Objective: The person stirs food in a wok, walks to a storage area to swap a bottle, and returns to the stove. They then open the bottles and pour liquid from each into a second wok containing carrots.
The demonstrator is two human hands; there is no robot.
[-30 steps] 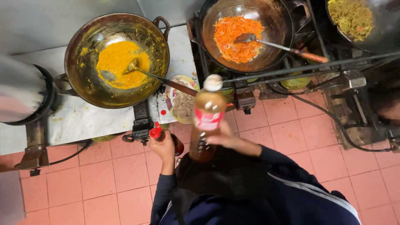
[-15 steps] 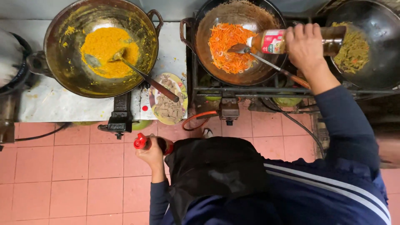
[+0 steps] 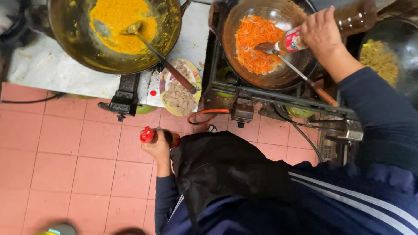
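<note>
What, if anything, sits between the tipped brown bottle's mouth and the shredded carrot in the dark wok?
Only the metal ladle resting on the carrot lies just under the bottle mouth; otherwise nothing visible blocks it.

Red-and-white label [image 3: 295, 42] wraps the tilted brown bottle [image 3: 348, 19].

Glossy clear plastic bottle [image 3: 344, 24]; dark, greasy metal woks [image 3: 270, 65]; wooden-handled metal ladle [image 3: 300, 74]; matt floor tiles [image 3: 65, 165]; glossy red plastic cap [image 3: 148, 135].

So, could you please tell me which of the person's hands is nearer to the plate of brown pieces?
Left. The left hand, holding a small red-capped bottle, is just below the plate over the floor. The right hand is off to the plate's right, tipping a large bottle over the wok of shredded carrot.
</note>
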